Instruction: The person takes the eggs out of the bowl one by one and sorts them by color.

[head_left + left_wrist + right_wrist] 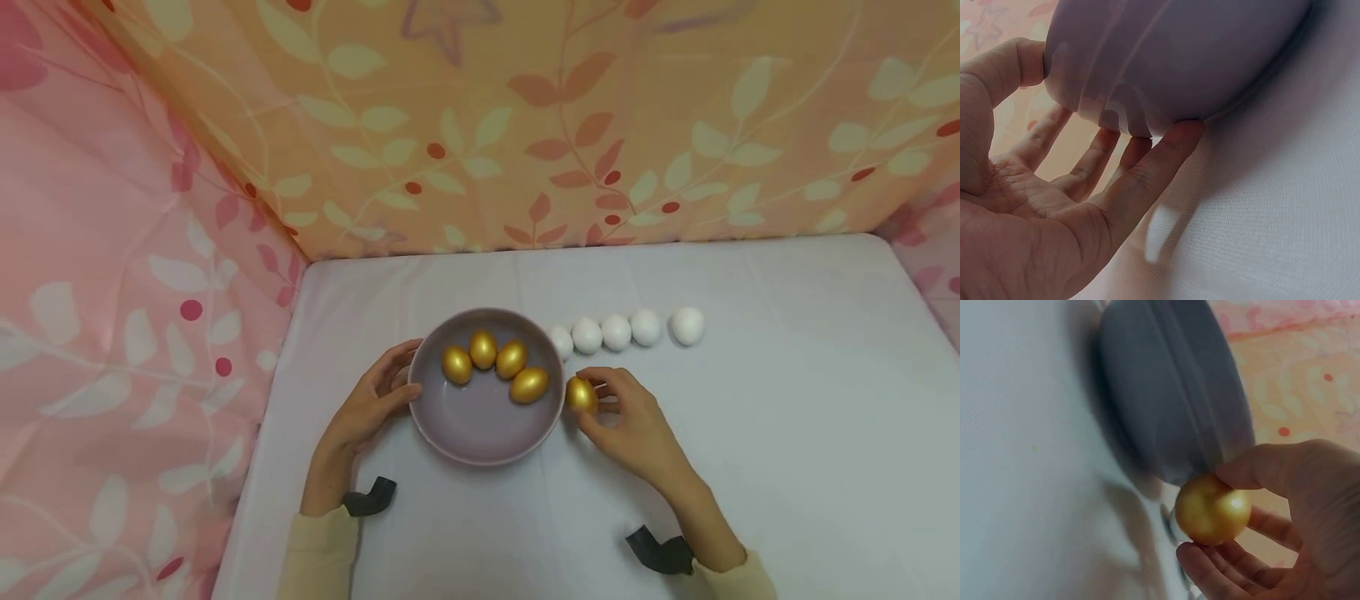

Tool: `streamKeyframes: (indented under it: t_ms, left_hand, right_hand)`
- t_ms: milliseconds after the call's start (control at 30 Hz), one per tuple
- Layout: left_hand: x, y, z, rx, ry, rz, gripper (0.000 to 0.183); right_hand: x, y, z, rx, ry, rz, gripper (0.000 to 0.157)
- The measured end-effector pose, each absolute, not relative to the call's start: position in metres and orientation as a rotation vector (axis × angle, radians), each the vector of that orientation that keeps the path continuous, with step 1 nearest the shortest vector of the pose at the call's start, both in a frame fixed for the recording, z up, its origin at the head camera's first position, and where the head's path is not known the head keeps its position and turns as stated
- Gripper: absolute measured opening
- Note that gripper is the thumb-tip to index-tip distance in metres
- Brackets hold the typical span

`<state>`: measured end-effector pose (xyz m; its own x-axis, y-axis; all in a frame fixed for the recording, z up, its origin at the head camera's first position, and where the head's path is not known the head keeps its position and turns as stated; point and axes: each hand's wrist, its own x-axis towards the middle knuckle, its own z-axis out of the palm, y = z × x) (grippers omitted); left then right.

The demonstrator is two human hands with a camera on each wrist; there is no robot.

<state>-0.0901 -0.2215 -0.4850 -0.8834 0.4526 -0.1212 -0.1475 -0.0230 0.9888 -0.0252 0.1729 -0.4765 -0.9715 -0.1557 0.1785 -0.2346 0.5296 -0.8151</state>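
A mauve bowl stands on the table with several gold eggs along the far part of its inside. At the bowl's left side, my left hand holds it, thumb at the rim and fingertips against the outer wall. My right hand pinches another gold egg between thumb and fingers. That egg is just outside the bowl's right side, below rim height in the right wrist view. Behind the right hand, several white eggs form a row; the bowl partly hides the leftmost.
One white egg sits slightly apart at the row's right end. A white cloth covers the table. Patterned curtains hang along the far edge and the sides. Dark curved pieces are on both wrists.
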Motion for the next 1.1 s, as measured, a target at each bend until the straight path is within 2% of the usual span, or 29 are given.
streamKeyframes:
  t_ms: [1100]
  left_hand:
    - [-0.0904, -0.2207, -0.4857, 0.311, 1.829, 1.972, 0.069]
  right_hand:
    - [-0.0165, 0.167, -0.4804, 0.224, -2.849, 1.264, 0.045]
